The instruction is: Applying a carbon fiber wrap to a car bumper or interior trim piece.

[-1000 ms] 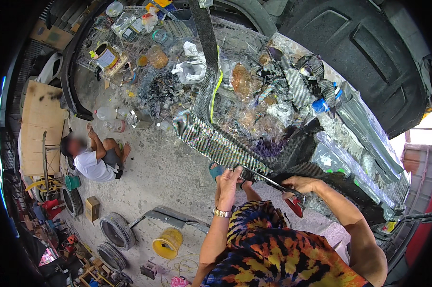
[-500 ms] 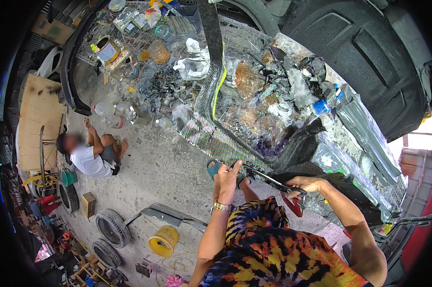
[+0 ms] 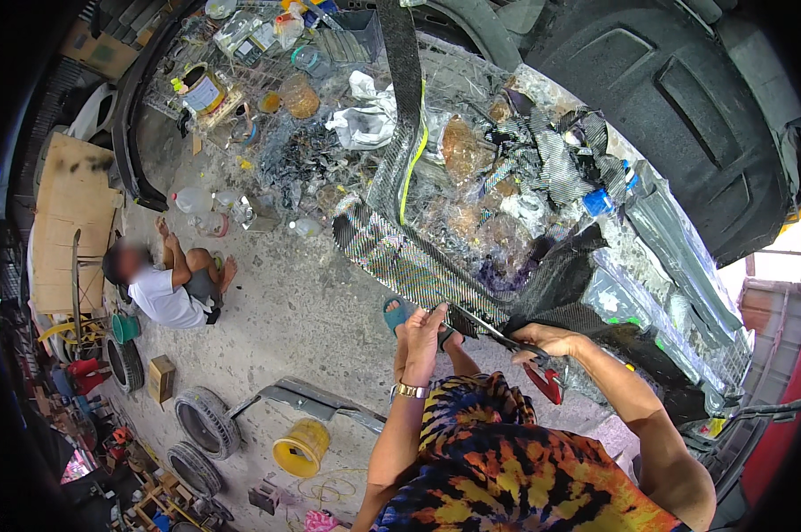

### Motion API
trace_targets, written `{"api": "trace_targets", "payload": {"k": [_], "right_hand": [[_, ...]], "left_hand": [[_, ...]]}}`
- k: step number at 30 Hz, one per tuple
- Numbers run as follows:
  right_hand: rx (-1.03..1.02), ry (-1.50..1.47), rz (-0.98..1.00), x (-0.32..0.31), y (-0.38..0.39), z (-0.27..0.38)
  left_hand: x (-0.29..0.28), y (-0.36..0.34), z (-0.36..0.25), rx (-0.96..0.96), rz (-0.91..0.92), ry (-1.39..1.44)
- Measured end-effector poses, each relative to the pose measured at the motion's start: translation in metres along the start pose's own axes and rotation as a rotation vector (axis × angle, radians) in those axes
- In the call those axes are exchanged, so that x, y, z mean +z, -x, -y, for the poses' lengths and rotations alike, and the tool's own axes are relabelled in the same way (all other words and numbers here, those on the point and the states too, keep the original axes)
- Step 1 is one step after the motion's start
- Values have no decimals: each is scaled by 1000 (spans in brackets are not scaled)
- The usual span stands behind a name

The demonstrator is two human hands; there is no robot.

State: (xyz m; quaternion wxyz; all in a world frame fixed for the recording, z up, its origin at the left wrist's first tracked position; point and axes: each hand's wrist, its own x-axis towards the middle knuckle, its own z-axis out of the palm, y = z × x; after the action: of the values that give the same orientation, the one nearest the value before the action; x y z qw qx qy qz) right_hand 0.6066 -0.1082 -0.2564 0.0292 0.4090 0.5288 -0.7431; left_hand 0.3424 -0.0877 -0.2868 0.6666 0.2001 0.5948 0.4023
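Note:
A long strip of woven black-and-silver carbon fibre cloth [image 3: 409, 263] runs along the front of the cluttered table, its near edge reaching my hands. My left hand [image 3: 427, 330] pinches that edge between thumb and fingers. In my right hand [image 3: 549, 340] is a pair of scissors [image 3: 489, 332], its fingers wrapped round the dark handles. The blades point left along the cloth's edge, toward my left hand. Just below my right hand shows a red-and-black tool [image 3: 543, 383], its kind unclear. A black curved part [image 3: 398, 164] with a yellow-green line rises beyond the cloth.
The table holds carbon fibre scraps [image 3: 555, 160], a white crumpled sheet [image 3: 365, 113], a blue-capped item [image 3: 597, 202] and an open can [image 3: 202, 91]. A large black panel [image 3: 631, 106] leans at the far right. A person [image 3: 165, 284] sits on the floor at left, near tyres [image 3: 207, 423] and a yellow bucket [image 3: 301, 448].
My right hand and the scissors have shifted a little left, closer to my left hand. The cloth's left end has moved slightly right and down.

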Motion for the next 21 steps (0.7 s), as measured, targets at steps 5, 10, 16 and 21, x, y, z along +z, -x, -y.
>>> {"api": "trace_targets", "payload": {"k": [5,10,16,21], "right_hand": [[13,-116,-41,7,-3,4],[-34,-81,-101,14,-4,-3],[-13,-149,-106,15,-2,-1],[28,-234,-99,17,-1,0]], "left_hand": [[0,2,1,-32,-25,30],[0,-1,6,2,-8,50],[4,1,0,-17,-31,50],[3,1,0,-2,-25,59]]}}
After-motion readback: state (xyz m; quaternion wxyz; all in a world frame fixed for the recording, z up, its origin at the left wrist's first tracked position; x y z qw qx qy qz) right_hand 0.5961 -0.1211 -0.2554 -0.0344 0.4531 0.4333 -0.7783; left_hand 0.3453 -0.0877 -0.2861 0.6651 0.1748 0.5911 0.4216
